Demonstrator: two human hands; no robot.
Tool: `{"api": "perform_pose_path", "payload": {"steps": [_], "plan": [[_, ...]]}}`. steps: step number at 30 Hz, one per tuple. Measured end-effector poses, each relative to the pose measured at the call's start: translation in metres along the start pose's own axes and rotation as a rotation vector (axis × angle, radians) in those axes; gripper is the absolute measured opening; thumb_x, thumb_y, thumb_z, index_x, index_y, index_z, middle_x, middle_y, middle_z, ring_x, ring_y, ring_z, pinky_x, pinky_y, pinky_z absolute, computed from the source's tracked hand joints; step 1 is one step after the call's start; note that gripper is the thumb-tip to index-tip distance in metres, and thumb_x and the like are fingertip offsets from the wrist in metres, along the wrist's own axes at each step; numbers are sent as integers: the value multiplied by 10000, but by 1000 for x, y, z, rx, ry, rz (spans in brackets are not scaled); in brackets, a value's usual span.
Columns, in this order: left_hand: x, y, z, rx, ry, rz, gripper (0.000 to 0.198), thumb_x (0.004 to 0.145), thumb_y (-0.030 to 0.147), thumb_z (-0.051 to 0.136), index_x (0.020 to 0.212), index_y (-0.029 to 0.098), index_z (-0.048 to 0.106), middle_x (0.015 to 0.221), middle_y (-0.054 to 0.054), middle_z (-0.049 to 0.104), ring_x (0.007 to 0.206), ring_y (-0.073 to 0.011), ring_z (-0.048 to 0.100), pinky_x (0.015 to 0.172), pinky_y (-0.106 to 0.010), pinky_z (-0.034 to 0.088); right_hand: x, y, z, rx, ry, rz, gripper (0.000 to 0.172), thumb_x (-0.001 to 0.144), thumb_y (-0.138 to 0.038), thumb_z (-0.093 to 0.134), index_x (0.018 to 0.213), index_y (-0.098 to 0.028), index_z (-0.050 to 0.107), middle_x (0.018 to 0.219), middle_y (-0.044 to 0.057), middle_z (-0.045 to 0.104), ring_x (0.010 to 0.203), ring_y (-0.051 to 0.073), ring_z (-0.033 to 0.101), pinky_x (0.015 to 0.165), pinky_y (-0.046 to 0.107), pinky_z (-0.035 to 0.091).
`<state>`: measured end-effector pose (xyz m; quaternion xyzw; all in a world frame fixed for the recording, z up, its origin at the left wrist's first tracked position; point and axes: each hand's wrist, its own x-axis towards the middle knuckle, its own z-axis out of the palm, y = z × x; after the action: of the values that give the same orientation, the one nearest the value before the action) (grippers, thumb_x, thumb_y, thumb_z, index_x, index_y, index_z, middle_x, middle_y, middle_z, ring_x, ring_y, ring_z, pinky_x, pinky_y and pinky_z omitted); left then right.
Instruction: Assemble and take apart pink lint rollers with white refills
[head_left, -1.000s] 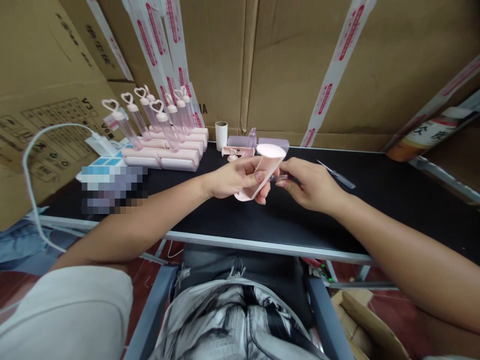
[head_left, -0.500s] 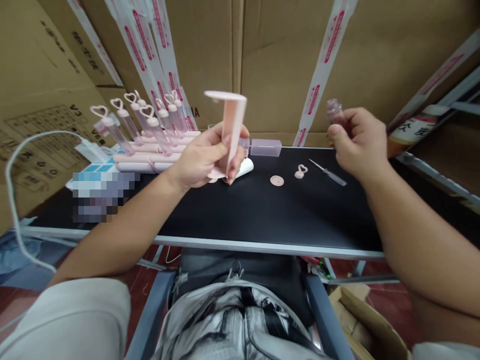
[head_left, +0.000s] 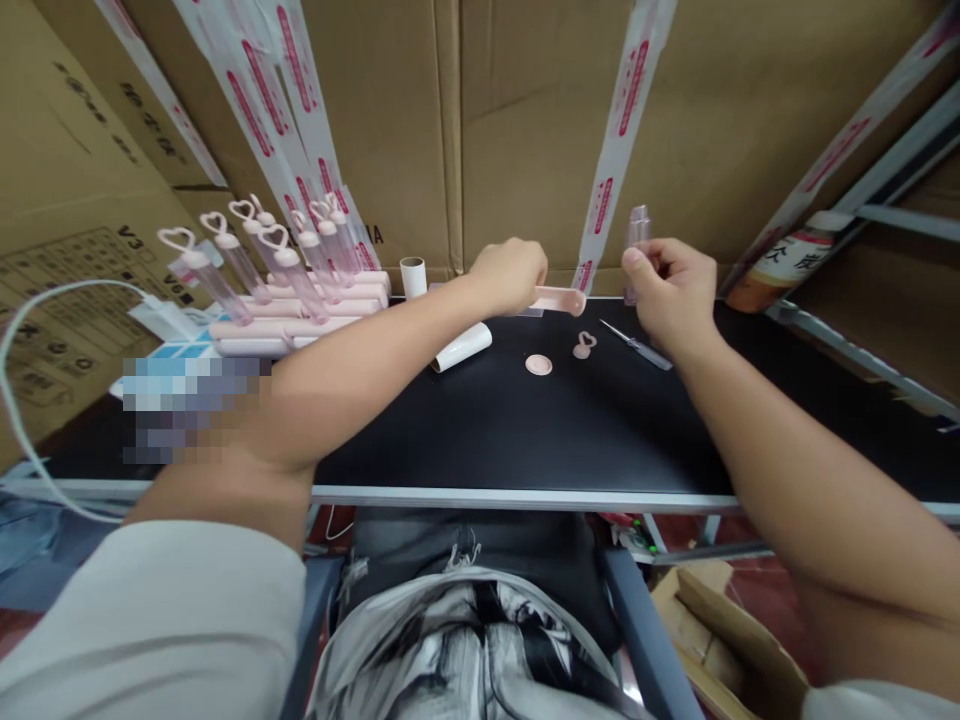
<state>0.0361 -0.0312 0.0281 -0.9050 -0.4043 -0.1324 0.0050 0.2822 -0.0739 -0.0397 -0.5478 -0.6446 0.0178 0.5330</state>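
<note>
My left hand (head_left: 517, 275) reaches over the back of the table, closed on a pale pink curved plastic piece (head_left: 561, 299) that points right. My right hand (head_left: 679, 295) grips a clear pinkish tube (head_left: 639, 225) held upright with its narrow neck at the top. Between and below the hands lie a round pink disc (head_left: 538, 365) and a small cap with a heart-shaped loop (head_left: 583, 346). Right of the cap lies a slim tool (head_left: 637, 345) with a thin metal shaft and a translucent handle.
At the left stand several clear tubes with heart-loop caps (head_left: 285, 258) on pink cylinders (head_left: 262, 332). One white cylinder (head_left: 463, 347) lies down; another white cylinder (head_left: 413, 277) stands upright behind. A labelled bottle (head_left: 787, 262) leans at the right. Cardboard (head_left: 525, 130) walls the back.
My left hand has moved right and toward the back with the pink piece, which has turned from upright to nearly level. The tube in my right hand now stands more upright.
</note>
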Motion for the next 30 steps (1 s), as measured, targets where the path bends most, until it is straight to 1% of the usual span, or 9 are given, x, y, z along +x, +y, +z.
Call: {"api": "perform_pose_path", "payload": {"steps": [3, 5, 7, 10, 13, 18, 21, 24, 30], "plan": [[21, 4, 24, 167, -58, 38, 212, 939, 196, 687, 1071, 102, 823, 1129, -190, 802, 1159, -332, 725, 1064, -463, 468, 1, 6, 6, 60, 197, 85, 297, 939, -528, 692, 940, -235, 744, 762, 24, 623, 726, 222, 598, 696, 386, 509], [26, 1, 37, 190, -69, 72, 296, 1015, 323, 647, 1089, 86, 808, 1137, -192, 802, 1139, -313, 714, 1068, -450, 459, 1, 7, 8, 89, 176, 100, 244, 911, -472, 715, 921, -230, 745, 758, 20, 636, 702, 207, 584, 680, 373, 493], [29, -4, 46, 211, -84, 85, 377, 1049, 398, 613, 1112, 78, 801, 1146, -192, 801, 1120, -310, 705, 1067, -453, 454, 1, 6, 9, 102, 140, 114, 213, 897, -441, 725, 919, -230, 745, 763, 22, 654, 697, 204, 589, 673, 368, 495], [35, -9, 54, 288, -117, 59, 271, 998, 272, 666, 1138, 90, 811, 1163, -203, 804, 1142, -345, 717, 1058, -476, 452, -2, -3, 10, 117, 46, 124, 180, 880, -414, 736, 875, -235, 716, 758, 26, 668, 677, 196, 594, 665, 361, 499], [38, -7, 58, 354, -145, 55, 294, 919, 117, 669, 1168, 120, 826, 1179, -201, 809, 1188, -372, 728, 1054, -486, 457, -12, -20, 12, 144, -209, 116, 220, 861, -443, 747, 848, -227, 705, 757, 33, 686, 656, 190, 593, 640, 348, 477], [21, -2, 34, 229, -102, 28, 288, 916, 196, 688, 1149, 117, 836, 1157, -208, 799, 1158, -386, 732, 1000, -472, 496, -33, -46, 22, 44, -561, 43, 298, 840, -485, 764, 826, -190, 726, 707, 18, 679, 649, 175, 577, 628, 322, 401], [-4, -7, 4, 112, -36, -31, 280, 926, 324, 699, 1087, 143, 837, 1049, -162, 784, 1100, -357, 723, 983, -449, 504, -37, -51, 26, -43, -615, -7, 249, 840, -436, 762, 815, -191, 731, 739, 16, 713, 678, 175, 601, 655, 320, 403], [-32, -17, -15, 144, -124, -124, 354, 882, 457, 756, 1055, 158, 837, 1008, -145, 767, 1087, -359, 712, 977, -435, 511, -36, -53, 27, -110, -626, 5, 203, 829, -400, 764, 821, -197, 748, 736, 9, 721, 682, 179, 617, 672, 323, 414], [-64, -33, -1, 247, -341, -109, 623, 853, 514, 754, 1407, 230, 734, 1246, -166, 792, 1116, -352, 715, 914, -398, 535, -33, -55, 23, -167, -636, 63, 201, 835, -382, 737, 837, -186, 779, 791, 38, 769, 727, 200, 656, 689, 329, 444]]}}
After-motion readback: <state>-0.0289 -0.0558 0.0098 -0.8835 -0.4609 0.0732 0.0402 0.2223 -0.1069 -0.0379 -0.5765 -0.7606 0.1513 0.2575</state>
